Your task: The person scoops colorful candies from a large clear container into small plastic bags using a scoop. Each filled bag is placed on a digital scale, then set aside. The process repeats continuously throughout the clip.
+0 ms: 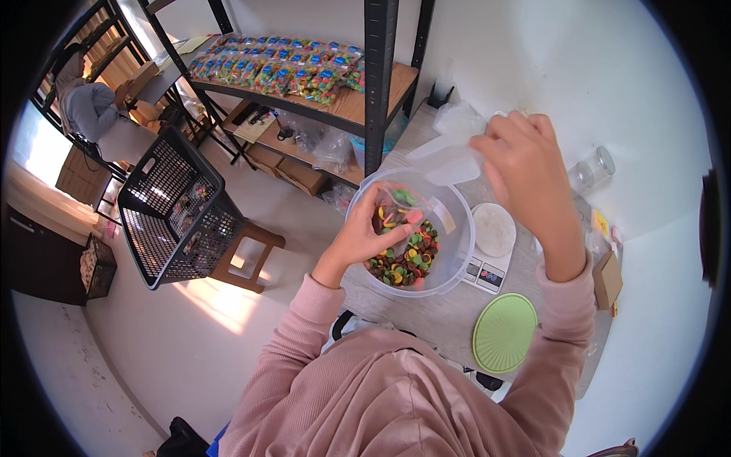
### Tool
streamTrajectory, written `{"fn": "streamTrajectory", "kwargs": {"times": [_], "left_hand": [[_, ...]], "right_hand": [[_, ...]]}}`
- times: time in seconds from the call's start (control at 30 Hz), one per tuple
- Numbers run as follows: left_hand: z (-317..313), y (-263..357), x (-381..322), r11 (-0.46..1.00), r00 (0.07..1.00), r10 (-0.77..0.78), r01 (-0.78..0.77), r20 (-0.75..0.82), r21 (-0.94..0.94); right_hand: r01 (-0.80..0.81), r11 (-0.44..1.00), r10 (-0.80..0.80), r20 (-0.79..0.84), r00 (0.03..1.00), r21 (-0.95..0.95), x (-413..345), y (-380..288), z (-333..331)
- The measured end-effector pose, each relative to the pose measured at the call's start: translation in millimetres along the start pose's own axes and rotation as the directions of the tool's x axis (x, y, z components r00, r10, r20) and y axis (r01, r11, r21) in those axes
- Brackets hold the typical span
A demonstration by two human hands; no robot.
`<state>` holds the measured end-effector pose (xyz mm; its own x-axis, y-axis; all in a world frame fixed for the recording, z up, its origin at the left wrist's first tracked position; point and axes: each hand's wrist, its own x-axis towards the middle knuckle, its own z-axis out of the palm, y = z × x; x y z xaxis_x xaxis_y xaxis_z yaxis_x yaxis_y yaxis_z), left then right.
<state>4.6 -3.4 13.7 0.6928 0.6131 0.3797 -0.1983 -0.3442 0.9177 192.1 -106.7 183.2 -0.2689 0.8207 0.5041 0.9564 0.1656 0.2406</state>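
Note:
A large translucent plastic tub [458,251] stands before me, its bottom covered with small green, yellow, red and brown candy-like pieces [406,265]. Over its left side, my left hand [365,228] grips a clear plastic bag [406,197] that has some of these pieces in it. My right hand [522,163] is raised above the tub's far right side, gripping a translucent plastic scoop [448,163]. The scoop's mouth points left, away from the hand; I see no pieces in it. Right of the tub is a white kitchen scale [494,231] with a round platform.
A round green lid [505,332] lies near the table's front. A clear jar [594,170] and a cardboard box [607,280] are by the right wall. The shelving rack [381,85] bears filled bags [285,65]. A black crate [177,211] rests on a brown stool [251,257]. Another person [103,114] works far left.

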Motion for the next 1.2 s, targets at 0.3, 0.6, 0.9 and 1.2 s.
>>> {"fn": "streamTrajectory", "kwargs": {"times": [0.3, 0.6, 0.9, 1.2], "left_hand": [[1, -5, -2, 0.993, 0.993, -0.072, 0.064, -0.089, -0.095], [2, -11, -2, 0.999, 0.993, -0.014, 0.010, -0.118, -0.038], [-3, 5, -5, 0.981, 0.980, -0.193, 0.194, 0.042, -0.026], [0, 13, -3, 0.990, 0.988, -0.142, 0.141, 0.069, 0.013]], "right_hand": [[-0.330, 0.933, 0.085, 0.802, 0.591, 0.144, -74, -55, 148], [-0.492, 0.604, 0.337, 0.358, 0.871, 0.628, -70, -50, 141], [-0.257, 0.597, 0.323, 0.066, 0.944, 0.760, -41, -61, 82], [-0.315, 0.614, 0.295, 0.160, 0.942, 0.724, -41, -51, 88]]}}
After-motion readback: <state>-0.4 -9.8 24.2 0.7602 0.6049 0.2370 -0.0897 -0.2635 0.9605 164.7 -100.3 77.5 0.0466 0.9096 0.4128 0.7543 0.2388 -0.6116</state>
